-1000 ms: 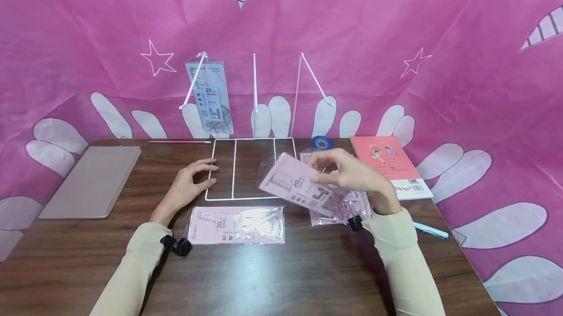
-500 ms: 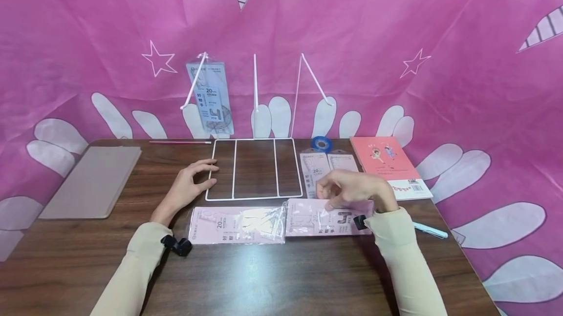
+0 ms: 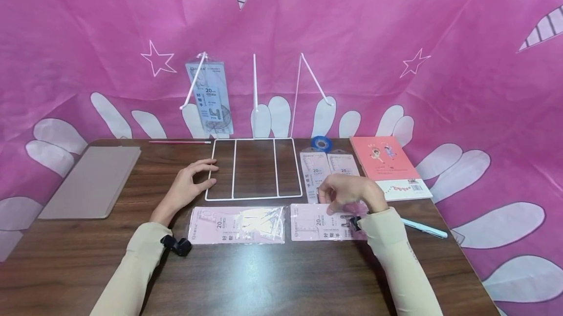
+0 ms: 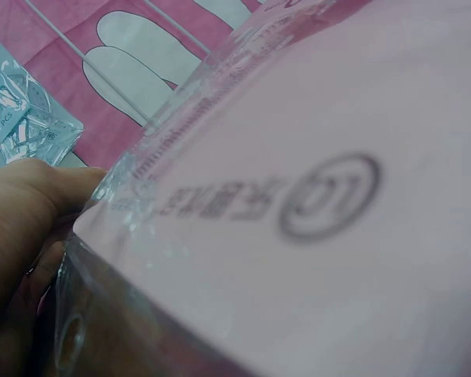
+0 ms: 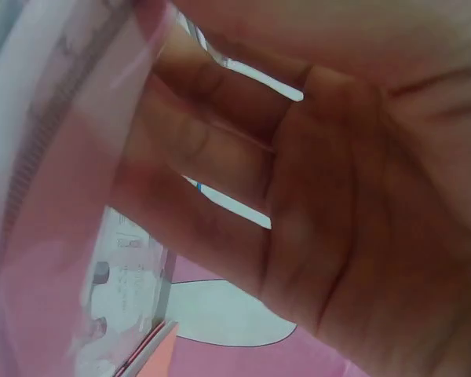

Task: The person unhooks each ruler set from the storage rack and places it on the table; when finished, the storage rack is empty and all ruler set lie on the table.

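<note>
My right hand (image 3: 352,191) pinches a pink ruler-set packet (image 3: 305,223) by its far edge, thumb on top and fingers behind. The packet lies flat or nearly so at the table's middle right. Left of it, with a narrow gap, is a similar pink packet (image 3: 211,225) in shiny plastic, seen close up in the left wrist view (image 4: 322,259). My left hand (image 3: 186,184) rests at the left side of a white wire rack (image 3: 234,169), fingertips touching its frame. From the rack's left hook hangs a blue ruler-set packet (image 3: 215,94). The other two hooks carry nothing.
Two more pink packets (image 3: 313,167) lie beyond my right hand, near a blue tape roll (image 3: 321,144). A red-and-white book (image 3: 387,159) and a light blue pen (image 3: 424,228) are at right. A grey notebook (image 3: 92,179) and a pencil (image 3: 180,142) are at left.
My right hand has lowered the pink packet from a tilted position above the table to beside the other pink packet, then slightly nearer and rightward. The left hand stays in place.
</note>
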`<state>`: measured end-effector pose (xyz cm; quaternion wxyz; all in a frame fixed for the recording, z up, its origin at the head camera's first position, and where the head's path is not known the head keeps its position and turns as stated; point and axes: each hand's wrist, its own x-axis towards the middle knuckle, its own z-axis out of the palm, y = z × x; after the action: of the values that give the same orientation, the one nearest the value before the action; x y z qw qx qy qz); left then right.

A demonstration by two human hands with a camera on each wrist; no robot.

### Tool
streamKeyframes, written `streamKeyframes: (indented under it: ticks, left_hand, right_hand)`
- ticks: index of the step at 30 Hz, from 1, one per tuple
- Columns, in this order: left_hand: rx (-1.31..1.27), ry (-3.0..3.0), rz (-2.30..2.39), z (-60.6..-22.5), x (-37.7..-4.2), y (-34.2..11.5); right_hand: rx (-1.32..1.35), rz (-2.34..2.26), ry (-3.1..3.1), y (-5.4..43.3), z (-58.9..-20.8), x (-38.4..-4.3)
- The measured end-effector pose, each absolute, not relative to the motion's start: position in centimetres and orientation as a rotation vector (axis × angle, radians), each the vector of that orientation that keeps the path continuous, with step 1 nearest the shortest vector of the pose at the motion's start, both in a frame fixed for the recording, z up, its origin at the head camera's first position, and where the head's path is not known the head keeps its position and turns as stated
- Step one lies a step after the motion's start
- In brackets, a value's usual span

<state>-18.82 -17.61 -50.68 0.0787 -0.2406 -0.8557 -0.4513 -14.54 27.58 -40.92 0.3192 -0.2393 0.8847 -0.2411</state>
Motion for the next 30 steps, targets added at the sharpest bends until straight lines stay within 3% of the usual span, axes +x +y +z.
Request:
streamKeyframes:
  ticks: [14,30]
  left_hand:
    - [-0.719,-2.559,-1.356,-50.7,-18.9,-17.6]
    - [-0.717,-2.561,-1.347,-50.7,-18.8,-17.7]
  right_hand:
    - [-0.515,-0.392,2.552,24.9,-40.3,-13.5]
    - [-0.744,-0.780,2.708,22.1,-43.4,-14.9]
